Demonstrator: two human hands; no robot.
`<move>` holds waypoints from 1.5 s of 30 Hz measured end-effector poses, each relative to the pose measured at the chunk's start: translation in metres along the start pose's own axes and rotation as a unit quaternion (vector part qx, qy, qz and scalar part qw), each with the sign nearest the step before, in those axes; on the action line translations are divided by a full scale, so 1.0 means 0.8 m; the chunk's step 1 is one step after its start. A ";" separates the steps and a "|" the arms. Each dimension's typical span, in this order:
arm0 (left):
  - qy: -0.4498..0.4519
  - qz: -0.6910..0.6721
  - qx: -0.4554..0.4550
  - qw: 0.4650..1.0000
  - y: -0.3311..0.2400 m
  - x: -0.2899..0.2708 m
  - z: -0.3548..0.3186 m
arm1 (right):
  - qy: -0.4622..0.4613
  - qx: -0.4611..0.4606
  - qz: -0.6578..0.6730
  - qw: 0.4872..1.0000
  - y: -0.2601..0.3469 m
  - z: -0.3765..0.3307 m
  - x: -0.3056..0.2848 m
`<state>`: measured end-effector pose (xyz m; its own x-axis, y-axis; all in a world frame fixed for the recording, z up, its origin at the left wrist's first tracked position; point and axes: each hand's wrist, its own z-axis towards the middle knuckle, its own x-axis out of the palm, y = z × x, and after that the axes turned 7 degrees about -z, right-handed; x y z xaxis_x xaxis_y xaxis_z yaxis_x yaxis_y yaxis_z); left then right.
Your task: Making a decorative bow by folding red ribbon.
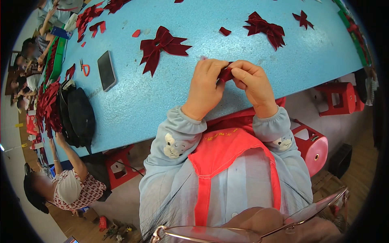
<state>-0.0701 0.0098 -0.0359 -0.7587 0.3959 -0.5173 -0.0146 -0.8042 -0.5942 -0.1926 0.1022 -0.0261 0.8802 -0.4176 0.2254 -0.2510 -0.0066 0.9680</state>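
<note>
Close to the table's near edge, my left hand (pixel 206 87) and my right hand (pixel 255 83) meet with fingertips pinched on a small piece of dark red velvet ribbon (pixel 225 74). My fingers cover much of it, so its full shape is hidden. Beyond my left hand lies a dark red velvet bow (pixel 159 47) with its tails spread. Farther off to the right rest another full bow (pixel 265 30) and a smaller bow-shaped piece (pixel 303 20). Two short ribbon scraps lie flat, one scrap (pixel 225 31) straight beyond my hands and another scrap (pixel 136 33) past the left bow.
On the blue table's left are a phone (pixel 107 71), red-handled scissors (pixel 85 69), a black bag (pixel 81 115) and a ribbon heap (pixel 48 105). Green trays (pixel 54 60) line the edges. Co-workers sit at left; a red stool (pixel 312 148) stands at right.
</note>
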 end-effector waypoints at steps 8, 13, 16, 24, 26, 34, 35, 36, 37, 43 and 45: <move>0.005 -0.094 -0.099 0.991 -0.018 -0.015 -0.003 | -0.022 0.065 0.008 0.998 0.011 0.004 0.000; -0.067 -0.440 -0.370 0.816 -0.007 -0.016 -0.005 | -0.113 -0.056 -0.036 0.991 0.015 0.013 -0.014; -0.087 -0.540 -0.373 0.749 0.000 -0.013 -0.002 | -0.127 -0.092 0.010 0.988 0.009 0.015 -0.022; -0.197 -0.604 -0.369 0.679 0.002 -0.003 0.000 | -0.090 -0.033 0.083 0.992 -0.023 0.015 -0.017; -0.156 -0.605 -0.420 0.659 -0.005 -0.012 0.008 | -0.079 -0.045 0.045 0.995 -0.022 0.017 -0.018; -0.087 -0.525 -0.395 0.749 0.004 -0.002 0.003 | -0.019 0.013 -0.033 0.999 -0.003 0.015 -0.012; -0.104 -0.516 -0.384 0.758 0.003 0.004 0.004 | -0.002 0.040 -0.060 0.997 -0.001 0.013 -0.012; -0.103 -0.518 -0.384 0.758 0.001 0.007 0.003 | -0.003 0.040 -0.062 0.997 -0.005 0.014 -0.011; -0.126 -0.534 -0.391 0.739 -0.001 0.009 0.003 | 0.002 0.017 -0.060 0.998 -0.008 0.015 -0.010; -0.091 -0.541 -0.416 0.725 0.004 0.006 0.004 | 0.055 -0.010 -0.130 0.990 -0.005 0.017 -0.017; -0.095 -0.532 -0.414 0.733 0.004 0.002 0.007 | 0.040 -0.033 -0.111 0.992 -0.009 0.019 -0.016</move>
<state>-0.0751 0.0054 -0.0347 -0.6832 0.4718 0.5574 -0.3224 0.4900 -0.8099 -0.2082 0.0936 -0.0376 0.9409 -0.3384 0.0117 -0.0231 -0.0297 0.9993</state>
